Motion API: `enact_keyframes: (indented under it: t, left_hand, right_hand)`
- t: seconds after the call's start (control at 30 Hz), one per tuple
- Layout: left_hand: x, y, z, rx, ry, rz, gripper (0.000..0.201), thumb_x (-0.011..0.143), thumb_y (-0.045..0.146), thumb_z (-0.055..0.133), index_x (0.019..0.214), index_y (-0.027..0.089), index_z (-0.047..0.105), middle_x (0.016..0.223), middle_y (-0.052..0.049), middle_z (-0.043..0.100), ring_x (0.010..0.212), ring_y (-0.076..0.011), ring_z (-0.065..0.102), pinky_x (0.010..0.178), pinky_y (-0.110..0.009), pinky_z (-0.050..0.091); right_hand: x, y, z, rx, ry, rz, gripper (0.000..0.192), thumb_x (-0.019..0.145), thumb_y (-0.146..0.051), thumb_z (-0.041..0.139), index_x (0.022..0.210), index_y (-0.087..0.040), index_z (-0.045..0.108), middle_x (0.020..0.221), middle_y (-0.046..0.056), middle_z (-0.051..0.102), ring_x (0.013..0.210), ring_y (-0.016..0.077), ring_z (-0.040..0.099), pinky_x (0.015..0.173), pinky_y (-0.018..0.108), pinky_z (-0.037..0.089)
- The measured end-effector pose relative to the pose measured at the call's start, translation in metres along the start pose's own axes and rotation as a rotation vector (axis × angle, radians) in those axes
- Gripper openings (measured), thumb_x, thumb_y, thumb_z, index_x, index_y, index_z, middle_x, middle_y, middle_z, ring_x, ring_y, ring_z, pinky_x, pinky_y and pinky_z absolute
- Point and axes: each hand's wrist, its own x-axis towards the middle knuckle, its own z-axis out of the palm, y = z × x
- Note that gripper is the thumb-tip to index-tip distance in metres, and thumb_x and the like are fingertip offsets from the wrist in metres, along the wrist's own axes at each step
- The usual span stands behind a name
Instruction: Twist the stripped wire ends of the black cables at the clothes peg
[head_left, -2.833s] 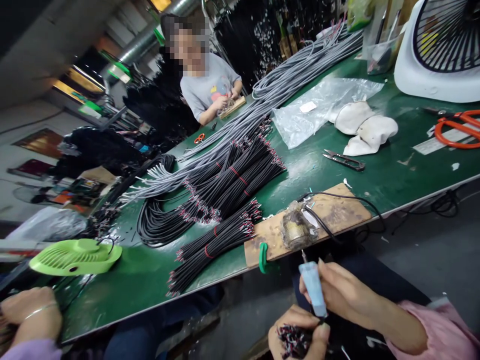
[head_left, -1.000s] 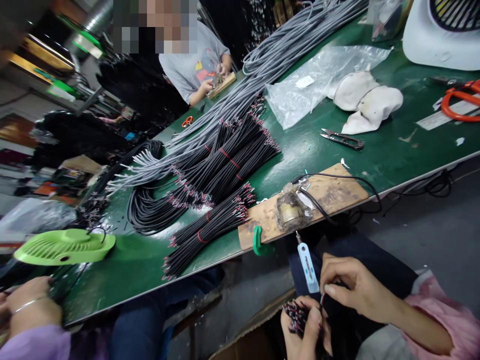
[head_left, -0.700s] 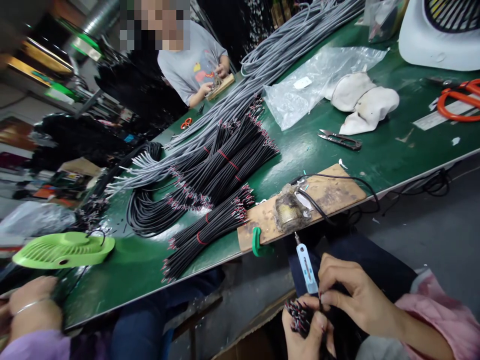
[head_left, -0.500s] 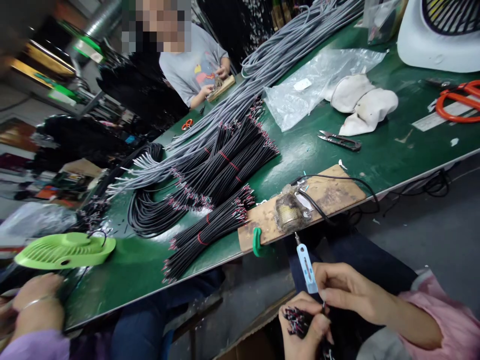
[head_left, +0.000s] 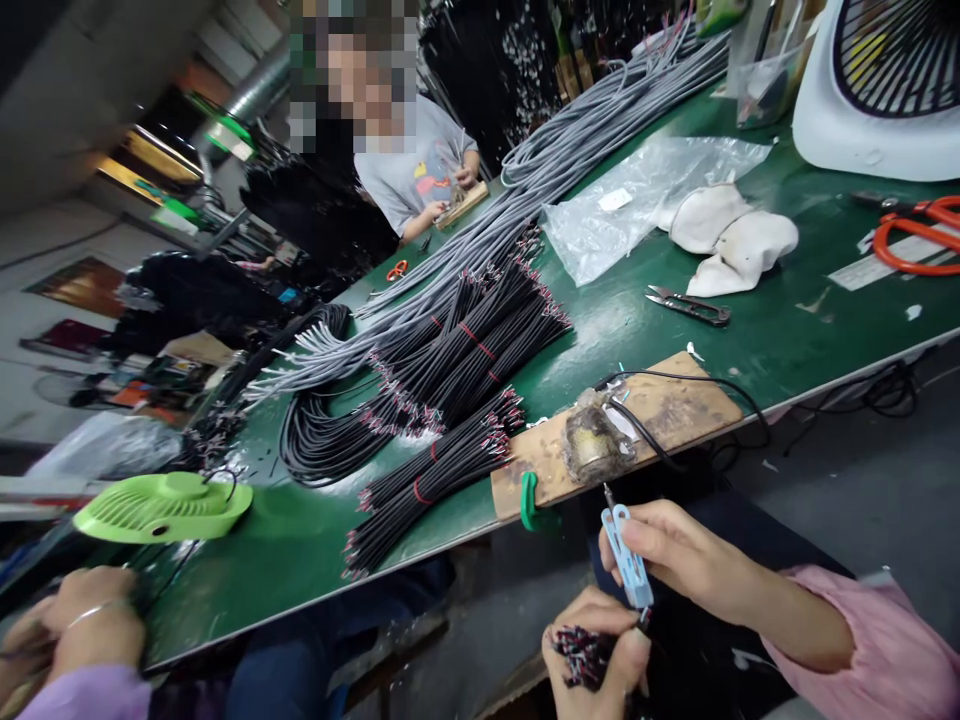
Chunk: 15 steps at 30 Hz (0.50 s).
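In the head view, my left hand (head_left: 592, 655) is wrapped round a bundle of thin black cables (head_left: 581, 657), their stripped ends showing dark, red and white wires. My right hand (head_left: 675, 555) pinches a light blue clothespin (head_left: 628, 565) from the side, thumb on its upper half. The clothespin's lower end is beside my left thumb, against a dark cable end. A thin metal-looking tip sticks out at its top, just below a crusted, brownish block (head_left: 592, 450) on a wooden board (head_left: 679, 400). Whether the tip touches the block I cannot tell.
Black cable bundles (head_left: 435, 480) and long grey cables (head_left: 540, 170) lie on the green table (head_left: 600, 330). Thread snips (head_left: 688, 305), orange-handled scissors (head_left: 919, 235), a white fan (head_left: 862, 130) and a green fan (head_left: 165, 508) are around. Co-workers sit at left (head_left: 97, 620) and across (head_left: 420, 170).
My right hand has shifted from the cable end near my left thumb up onto the clothespin, and now grips it. My left hand keeps the bundle. The whole view has shifted slightly.
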Motion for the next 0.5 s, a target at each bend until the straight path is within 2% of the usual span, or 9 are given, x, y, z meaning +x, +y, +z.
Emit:
enact_keyframes:
  t: [0.07, 0.17, 0.27, 0.4, 0.5]
  left_hand:
    - [0.000, 0.000, 0.002, -0.028, -0.007, -0.019, 0.017, 0.069, 0.038, 0.083, 0.070, 0.022, 0.076, 0.060, 0.000, 0.062, 0.052, -0.0152, 0.060, 0.042, -0.022, 0.041]
    - [0.000, 0.000, 0.007, -0.085, -0.041, -0.068, 0.018, 0.071, 0.038, 0.081, 0.070, 0.021, 0.076, 0.058, 0.001, 0.062, 0.036, -0.0073, 0.046, 0.036, -0.020, 0.034]
    - [0.001, -0.001, 0.011, -0.113, -0.057, -0.087, 0.022, 0.073, 0.040, 0.079, 0.066, 0.020, 0.075, 0.052, 0.003, 0.059, 0.031, -0.0031, 0.036, 0.037, -0.019, 0.032]
    - [0.000, 0.000, 0.013, -0.069, 0.003, -0.053, 0.023, 0.070, 0.041, 0.081, 0.062, 0.021, 0.073, 0.052, 0.001, 0.060, 0.041, -0.0083, 0.051, 0.043, -0.020, 0.039]
    - [-0.006, 0.004, 0.013, -0.050, 0.022, -0.090, 0.028, 0.067, 0.043, 0.083, 0.056, 0.020, 0.071, 0.048, 0.000, 0.060, 0.040, -0.0094, 0.052, 0.042, -0.020, 0.040]
  right_hand:
    - [-0.001, 0.004, 0.000, 0.080, -0.009, 0.005, 0.050, 0.088, -0.059, 0.056, 0.080, -0.010, 0.065, 0.069, 0.001, 0.054, 0.062, 0.0117, 0.046, 0.059, 0.025, 0.036]
    - [-0.002, 0.008, 0.001, 0.170, -0.016, 0.029, 0.050, 0.086, -0.059, 0.060, 0.078, -0.010, 0.066, 0.068, 0.001, 0.054, 0.062, 0.0121, 0.047, 0.059, 0.026, 0.036]
    - [-0.001, 0.012, 0.001, 0.266, 0.011, 0.048, 0.051, 0.083, -0.061, 0.062, 0.075, -0.011, 0.067, 0.067, 0.002, 0.055, 0.063, 0.0135, 0.048, 0.061, 0.027, 0.036]
    - [-0.003, 0.020, -0.011, 0.290, 0.078, 0.016, 0.054, 0.087, -0.061, 0.056, 0.073, -0.011, 0.069, 0.068, 0.003, 0.055, 0.062, 0.0124, 0.042, 0.058, 0.027, 0.032]
    - [-0.011, 0.024, -0.026, 0.092, 0.102, -0.008, 0.048, 0.090, -0.056, 0.055, 0.084, -0.011, 0.071, 0.072, 0.004, 0.059, 0.067, 0.0139, 0.047, 0.062, 0.027, 0.034]
